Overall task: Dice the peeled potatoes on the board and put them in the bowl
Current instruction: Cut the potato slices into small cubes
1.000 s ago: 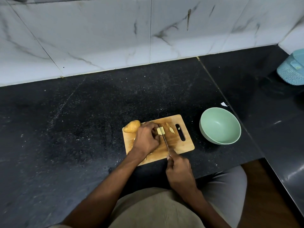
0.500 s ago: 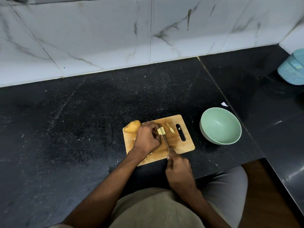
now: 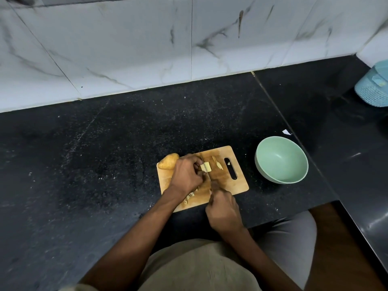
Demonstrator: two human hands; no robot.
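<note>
Nearest, right hand (image 3: 223, 211) grips knife (image 3: 206, 172), blade on potato piece (image 3: 205, 166). Left hand (image 3: 186, 174) curled, pinning that piece on board (image 3: 235, 185). Whole potato (image 3: 168, 161) at board's far-left corner. Bowl (image 3: 281, 159) just right, apart.

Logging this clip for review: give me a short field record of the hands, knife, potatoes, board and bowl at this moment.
left hand: holds potato piece on cutting board
right hand: grips knife, blade at the piece
whole potato: at board's far-left corner
cut pieces: a few on the board
bowl: green, right of board, nothing inside
surface: black countertop
</note>
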